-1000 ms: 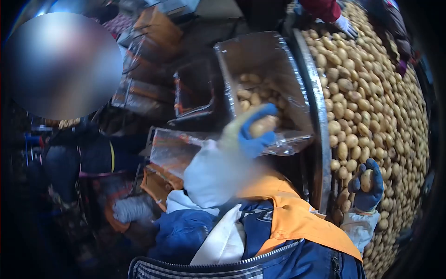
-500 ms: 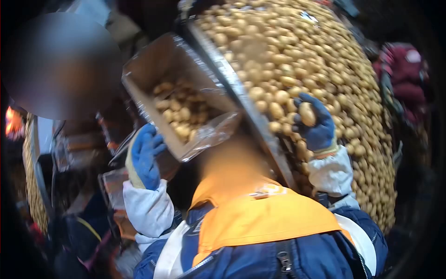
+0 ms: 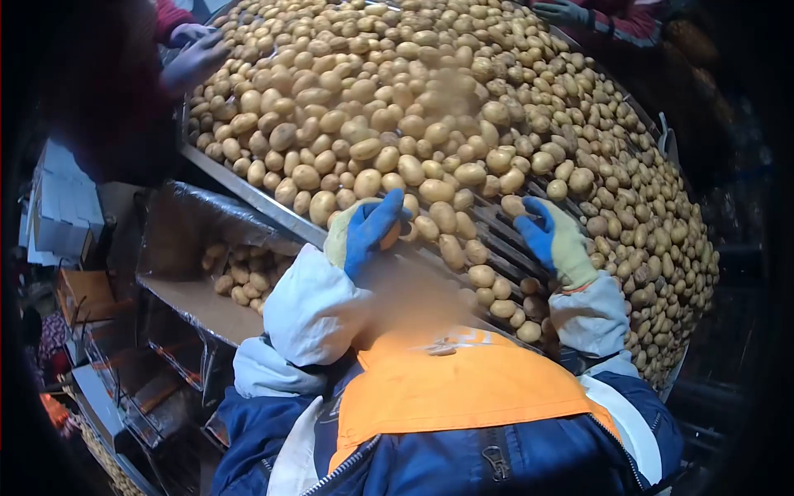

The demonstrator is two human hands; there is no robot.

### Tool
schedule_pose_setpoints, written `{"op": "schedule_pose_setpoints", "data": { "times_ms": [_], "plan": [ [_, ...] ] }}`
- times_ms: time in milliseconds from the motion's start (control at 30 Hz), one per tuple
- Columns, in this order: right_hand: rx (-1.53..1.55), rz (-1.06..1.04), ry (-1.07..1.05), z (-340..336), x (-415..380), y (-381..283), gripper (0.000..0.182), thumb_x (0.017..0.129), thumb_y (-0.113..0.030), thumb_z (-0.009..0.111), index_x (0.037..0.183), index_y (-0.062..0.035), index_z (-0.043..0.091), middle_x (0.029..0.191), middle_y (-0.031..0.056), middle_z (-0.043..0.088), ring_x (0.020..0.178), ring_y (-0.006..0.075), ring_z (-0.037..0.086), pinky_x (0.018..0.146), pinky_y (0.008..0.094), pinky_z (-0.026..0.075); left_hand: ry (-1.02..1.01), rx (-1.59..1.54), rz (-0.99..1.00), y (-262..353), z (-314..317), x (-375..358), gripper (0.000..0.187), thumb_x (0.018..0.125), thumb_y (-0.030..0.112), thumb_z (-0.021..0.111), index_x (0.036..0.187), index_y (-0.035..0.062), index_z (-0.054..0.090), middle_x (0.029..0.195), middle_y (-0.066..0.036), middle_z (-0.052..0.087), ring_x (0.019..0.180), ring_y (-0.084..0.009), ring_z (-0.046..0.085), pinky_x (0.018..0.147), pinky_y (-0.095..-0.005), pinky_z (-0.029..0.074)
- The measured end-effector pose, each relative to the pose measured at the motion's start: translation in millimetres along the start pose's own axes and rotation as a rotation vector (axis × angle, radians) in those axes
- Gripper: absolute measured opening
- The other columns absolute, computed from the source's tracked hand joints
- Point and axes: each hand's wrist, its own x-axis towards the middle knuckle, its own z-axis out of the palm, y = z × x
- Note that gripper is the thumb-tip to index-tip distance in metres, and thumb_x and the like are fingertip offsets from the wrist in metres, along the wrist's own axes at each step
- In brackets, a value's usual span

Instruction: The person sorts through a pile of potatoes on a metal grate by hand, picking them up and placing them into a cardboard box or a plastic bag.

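Many yellow potatoes [image 3: 364,149] cover a slatted sorting table with a metal edge [image 3: 248,194]. My left hand [image 3: 372,231], in a blue and cream glove, is over the near edge with its fingers curled round a potato [image 3: 391,235]. To the right, my right hand [image 3: 552,240], gloved alike, is bent at the slats, its fingertips at a potato [image 3: 513,206]; whether it grips that potato is unclear. Left of my left sleeve, a lined cardboard box [image 3: 198,306] holds more potatoes [image 3: 244,277].
Co-workers' hands are at the far left [image 3: 194,58] and far right [image 3: 566,11] of the table. White boxes [image 3: 66,207] are stacked at the left, above wire racks [image 3: 157,397]. Bare dark slats [image 3: 504,240] show between my hands.
The view has turned toward the table. My left hand has moved from beside the box to the potatoes and closed on one. The potato in my right palm is no longer seen there.
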Motion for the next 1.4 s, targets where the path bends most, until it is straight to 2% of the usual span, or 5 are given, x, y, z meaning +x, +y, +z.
{"op": "schedule_pose_setpoints", "data": {
  "times_ms": [267,733,967,1133,1400],
  "plan": [
    [-0.884,-0.007,-0.097,12,35,-39,0.06,0.087,-0.031,0.077,0.137,-0.0056,0.057,0.119,0.0242,0.066,0.108,0.0411,0.066,0.096,0.0465,0.054,-0.06,0.176,-0.299,41,41,3,0.057,0.1,0.054,0.059,0.079,0.002,0.07,0.07,0.002,0.057,0.067,-0.0084,0.049,0.061,-0.028,0.037],
    [0.13,-0.07,-0.051,29,31,-80,0.053,0.1,-0.026,0.07,0.141,0.0027,0.055,0.127,0.0138,0.066,0.113,0.0159,0.063,0.095,0.0283,0.053,-0.304,-1.151,-0.691,16,40,11,0.053,0.103,0.055,0.054,0.139,0.017,0.059,0.133,-0.014,0.065,0.105,-0.0353,0.068,0.085,-0.049,0.061],
    [-0.717,-0.236,-0.009,-7,60,-6,0.062,0.084,-0.018,0.081,0.14,-0.0054,0.057,0.124,0.0217,0.066,0.111,0.0385,0.066,0.094,0.0426,0.055,0.237,-0.983,-0.433,62,-90,-50,0.045,0.101,0.04,0.063,0.144,0.0297,0.055,0.128,-0.014,0.066,0.085,-0.0297,0.071,0.048,-0.0355,0.056],
    [-0.712,-0.136,0.028,10,77,6,0.069,0.082,-0.028,0.082,0.142,-0.0134,0.053,0.123,0.0202,0.064,0.112,0.0398,0.063,0.095,0.0471,0.052,0.721,1.113,-0.003,-14,-219,-114,0.052,0.101,0.028,0.068,0.142,-0.0007,0.055,0.141,-0.016,0.061,0.12,-0.0241,0.063,0.097,-0.0335,0.054],
    [-0.608,-0.072,0.088,18,88,0,0.074,0.076,-0.032,0.088,0.137,-0.0059,0.055,0.125,0.0205,0.066,0.116,0.0339,0.066,0.098,0.0419,0.053,0.437,0.524,0.298,18,-35,-28,0.028,0.097,0.008,0.072,0.125,0.0063,0.07,0.105,-0.006,0.071,0.09,-0.0126,0.066,0.078,-0.0268,0.054]
  ]
}}
